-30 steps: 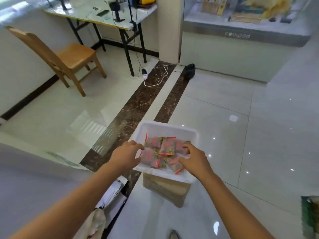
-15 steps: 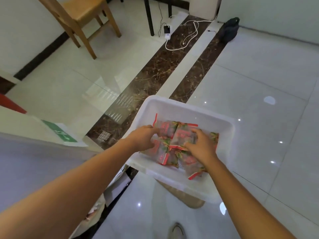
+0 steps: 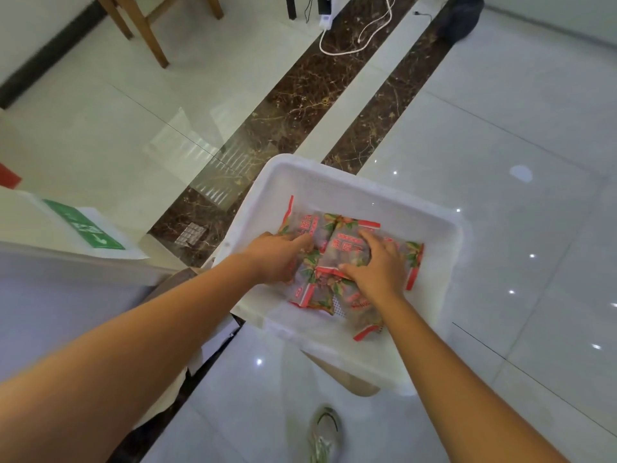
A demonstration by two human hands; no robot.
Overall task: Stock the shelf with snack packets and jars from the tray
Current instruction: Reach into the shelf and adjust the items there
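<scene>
A white plastic tray point(image 3: 337, 177) sits on a cardboard box point(image 3: 347, 379) in front of me. Several clear snack packets point(image 3: 334, 228) with red edges and green leaf prints lie piled in it. My left hand point(image 3: 277, 259) reaches into the tray's left side, its fingers curled round a packet at the pile's left edge. Over the middle of the pile my right hand point(image 3: 377, 265) lies with fingers spread, thumb and fingers closing on a packet. No jars or shelf are in view.
A white counter with a green sign point(image 3: 83, 227) runs along my left. Wooden chair legs point(image 3: 147, 31) stand at the far left, and a white cable with power adapter point(image 3: 354, 31) lies on the floor beyond. My shoe point(image 3: 325, 432) is below the tray.
My view has tilted down and closer to the tray. Both hands have gone from the tray's rim and pile edges deeper onto the packets.
</scene>
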